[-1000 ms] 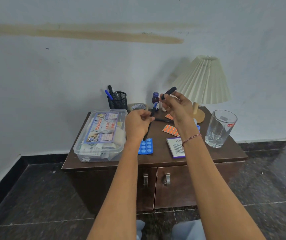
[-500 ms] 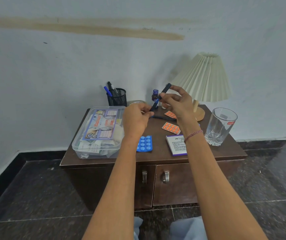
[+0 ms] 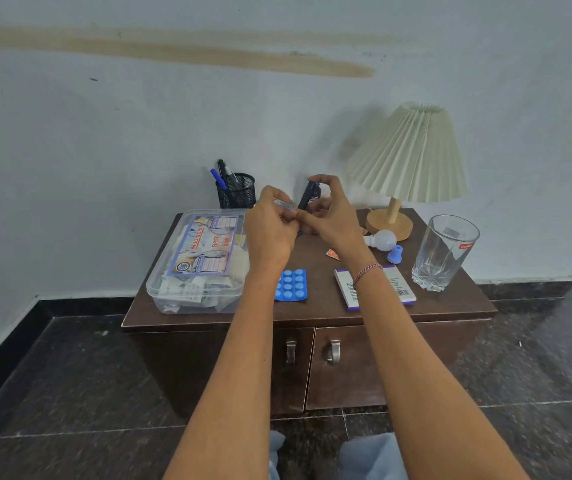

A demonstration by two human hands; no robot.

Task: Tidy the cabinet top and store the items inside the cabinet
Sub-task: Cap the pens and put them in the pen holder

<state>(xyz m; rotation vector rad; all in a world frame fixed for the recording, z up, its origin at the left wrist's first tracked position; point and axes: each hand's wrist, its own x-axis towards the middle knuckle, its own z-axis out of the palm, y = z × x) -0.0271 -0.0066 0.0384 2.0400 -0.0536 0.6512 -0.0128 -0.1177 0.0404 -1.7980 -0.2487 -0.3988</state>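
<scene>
Counter [image 3: 319, 299]: brown, by white wall [image 3: 139, 150].
Hidden: most of the pen [image 3: 304, 199].
Left hand [image 3: 270, 233], right hand [image 3: 335, 218]: both pinch it.
Change: hands closer now.

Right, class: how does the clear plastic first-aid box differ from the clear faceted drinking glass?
The clear plastic first-aid box is low, lidded and full of supplies; the clear faceted drinking glass is tall, open-topped and looks empty. The box sits left on the brown cabinet top, the glass right. Both are transparent.
</scene>
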